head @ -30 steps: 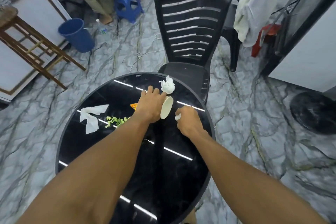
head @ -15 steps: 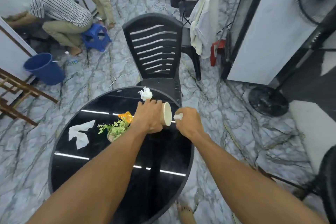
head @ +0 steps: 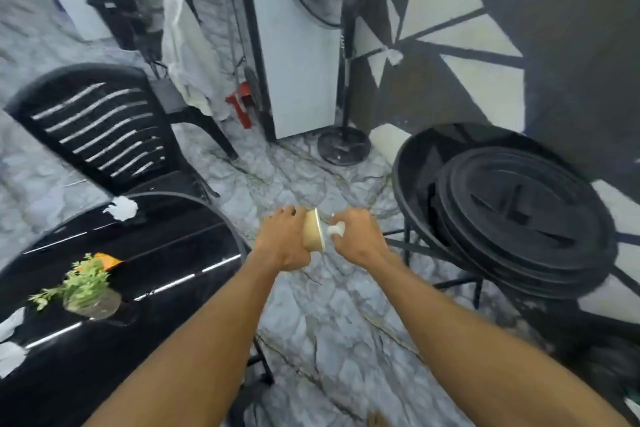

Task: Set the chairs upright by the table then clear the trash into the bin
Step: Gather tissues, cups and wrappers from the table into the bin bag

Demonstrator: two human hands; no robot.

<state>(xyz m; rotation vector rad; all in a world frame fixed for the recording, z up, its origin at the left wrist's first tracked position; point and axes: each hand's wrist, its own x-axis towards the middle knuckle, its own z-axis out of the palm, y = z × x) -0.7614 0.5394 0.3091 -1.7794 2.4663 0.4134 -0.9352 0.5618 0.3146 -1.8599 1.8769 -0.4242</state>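
Observation:
My left hand [head: 284,241] grips a paper cup [head: 314,231] held sideways, its mouth facing right. My right hand [head: 358,236] is closed on a small white tissue wad [head: 336,229] right at the cup's mouth. Both hands hover over the marble floor, off the right edge of the round black table [head: 145,284]. A crumpled white tissue [head: 121,208] lies at the table's far edge, an orange wrapper [head: 107,259] sits by a small potted plant [head: 83,288], and white paper scraps [head: 10,340] lie at the left. An upright black slatted chair [head: 104,132] stands behind the table.
A black bin [head: 114,14] stands far back left. Stacked black round tabletops [head: 512,218] lean on a frame at right. A standing fan [head: 341,80] and white cabinet [head: 298,55] are ahead. A second chair draped with white cloth [head: 187,52] stands behind.
The view has swung right. Both hands, with cup and tissue wad, have left the tabletop and are now over the floor to the table's right.

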